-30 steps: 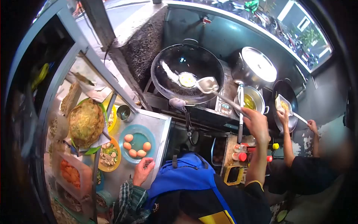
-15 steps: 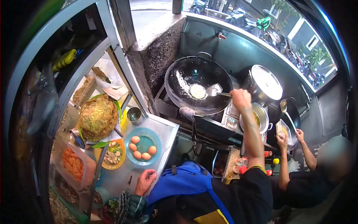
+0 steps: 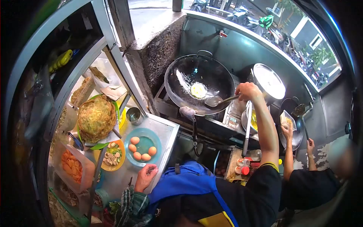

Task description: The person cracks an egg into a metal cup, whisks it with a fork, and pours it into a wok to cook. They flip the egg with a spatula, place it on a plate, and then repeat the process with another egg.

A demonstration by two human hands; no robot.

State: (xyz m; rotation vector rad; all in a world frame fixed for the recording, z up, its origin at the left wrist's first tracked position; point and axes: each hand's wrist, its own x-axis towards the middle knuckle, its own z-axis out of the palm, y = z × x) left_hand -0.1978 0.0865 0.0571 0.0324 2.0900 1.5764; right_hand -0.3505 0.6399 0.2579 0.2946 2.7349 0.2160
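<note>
My right hand (image 3: 248, 91) grips the handle of a metal wok spatula (image 3: 214, 101), whose head hangs over the near right side of a large black wok (image 3: 177, 81). In the oil at the wok's middle lies a frying egg (image 3: 198, 90), with a gap between it and the spatula. Down at the left, my left hand (image 3: 146, 178) rests by the metal counter, fingers loosely curled and nothing visible in them. Just beyond it sits a light-blue bowl (image 3: 158, 142) holding several brown eggs (image 3: 146, 157).
On the left counter are a fried omelette stack (image 3: 97, 120), an orange plate (image 3: 120, 162) and a tub of orange pieces (image 3: 72, 166). A lidded pot (image 3: 268, 83) stands right of the wok. At the right, a co-worker (image 3: 317, 185) holds a food box (image 3: 290, 123) and a spatula (image 3: 298, 110).
My right hand has drawn the spatula back from beside the egg toward the wok's near rim. My left hand stays near the bowl. The co-worker's spatula has turned in the second wok.
</note>
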